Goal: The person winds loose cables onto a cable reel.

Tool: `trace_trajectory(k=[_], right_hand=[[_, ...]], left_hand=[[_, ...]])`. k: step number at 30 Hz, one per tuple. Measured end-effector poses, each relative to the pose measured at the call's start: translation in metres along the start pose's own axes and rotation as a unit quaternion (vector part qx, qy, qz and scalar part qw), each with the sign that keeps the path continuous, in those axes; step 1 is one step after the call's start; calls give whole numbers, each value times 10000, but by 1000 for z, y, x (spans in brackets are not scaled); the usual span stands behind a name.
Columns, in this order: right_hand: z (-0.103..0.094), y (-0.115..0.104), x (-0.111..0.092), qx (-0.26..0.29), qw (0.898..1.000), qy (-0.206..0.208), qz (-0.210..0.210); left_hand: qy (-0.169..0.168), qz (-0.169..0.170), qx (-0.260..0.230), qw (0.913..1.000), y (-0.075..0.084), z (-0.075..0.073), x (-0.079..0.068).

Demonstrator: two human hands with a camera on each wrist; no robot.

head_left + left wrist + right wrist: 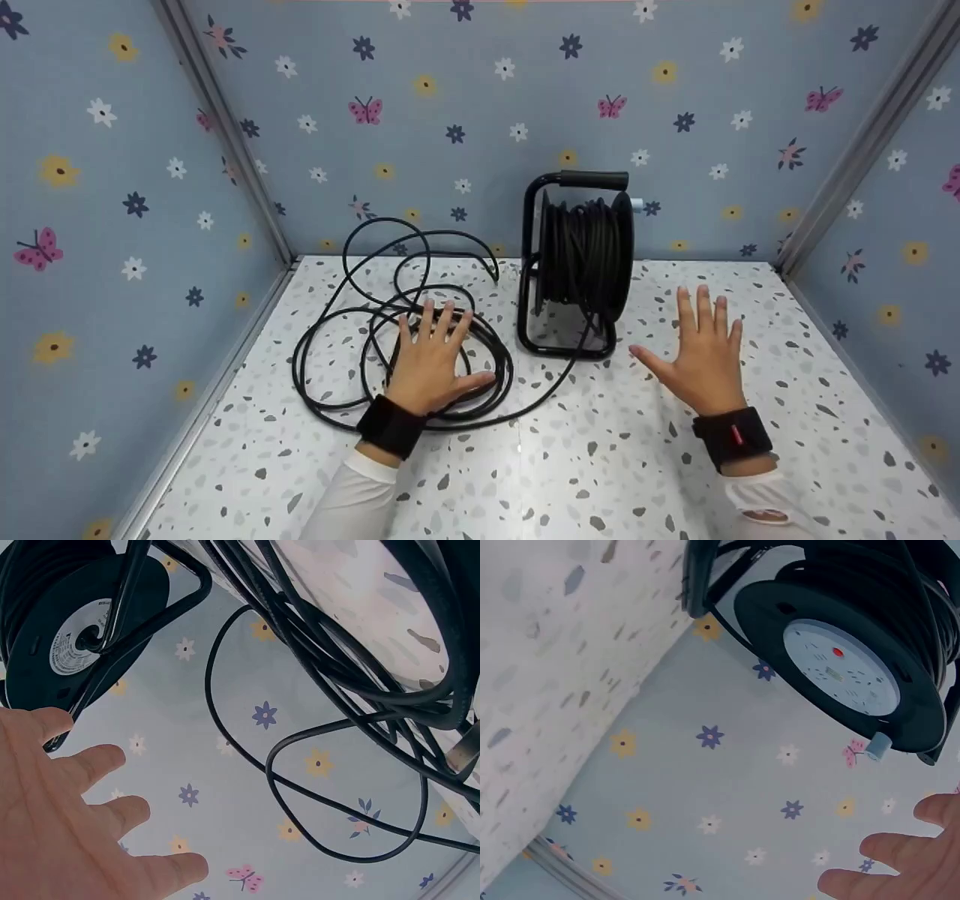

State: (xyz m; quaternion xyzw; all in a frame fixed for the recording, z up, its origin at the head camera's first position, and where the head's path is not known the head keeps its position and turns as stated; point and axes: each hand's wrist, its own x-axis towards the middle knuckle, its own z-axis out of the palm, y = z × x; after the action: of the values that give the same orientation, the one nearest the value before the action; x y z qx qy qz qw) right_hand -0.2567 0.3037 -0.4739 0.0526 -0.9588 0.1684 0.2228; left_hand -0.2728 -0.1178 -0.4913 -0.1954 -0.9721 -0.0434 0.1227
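Observation:
A black cable reel point(585, 255) stands upright on the table near the back wall, with cable wound on its drum. From it a loose black cable point(551, 391) runs left into a heap of loops. My left hand point(431, 371) is spread over these loops, fingers straight, holding nothing; whether it touches them I cannot tell. To the right of the reel, my right hand point(709, 367) is also spread and holds nothing. In the right wrist view, a pale socket panel point(841, 667) with a red button and a light crank knob point(878, 746) show on the reel's side.
Speckled white table point(585, 480) carries everything. Blue flowered panels point(480, 97) wall it at the back and both sides, joined by metal corner posts point(225, 127). The reel's frame has a top handle point(594, 179).

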Motion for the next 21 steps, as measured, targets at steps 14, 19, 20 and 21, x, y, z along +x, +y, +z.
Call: trace_trajectory(k=[14, 19, 20, 21], right_hand=[[-39, -28, 48, -136, 9975, 362, -594], [-50, -44, 69, -149, 9949, 382, -919], [-52, -48, 74, -179, 9943, 354, -994], [-53, -51, 78, -219, 9936, 310, -1064]], left_hand=[[-256, 419, 413, 9979, 7, -12, 19], [-412, 667, 403, 9961, 18, -8, 22], [-444, 734, 349, 9957, 21, -6, 22], [-465, 809, 308, 9952, 24, -3, 21]])
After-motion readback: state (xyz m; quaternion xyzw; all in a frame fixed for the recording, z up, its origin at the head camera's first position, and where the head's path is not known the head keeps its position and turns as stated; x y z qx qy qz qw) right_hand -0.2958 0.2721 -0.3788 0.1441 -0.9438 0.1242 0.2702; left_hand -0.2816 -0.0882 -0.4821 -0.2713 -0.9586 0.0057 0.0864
